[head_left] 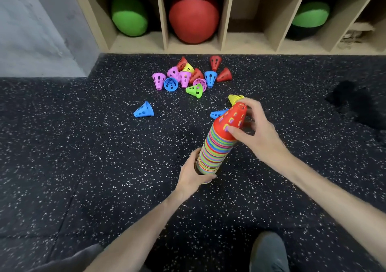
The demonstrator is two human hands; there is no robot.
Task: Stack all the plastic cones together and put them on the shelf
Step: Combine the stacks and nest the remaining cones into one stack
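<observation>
A tall stack of many-coloured plastic cones leans to the right above the speckled floor. My left hand grips its bottom end. My right hand holds the red cone that tops the stack, fingers around its sides. Several loose cones lie in a heap further away: pink, blue, red, yellow and a green one. A single blue cone lies on its side to the left. Another blue cone and a yellow cone lie just behind the stack, partly hidden.
A wooden shelf with open cubbies runs along the back. Its cubbies hold a green ball, a big red ball and a green-and-black ball; one cubby between them holds nothing. My shoe is at the bottom.
</observation>
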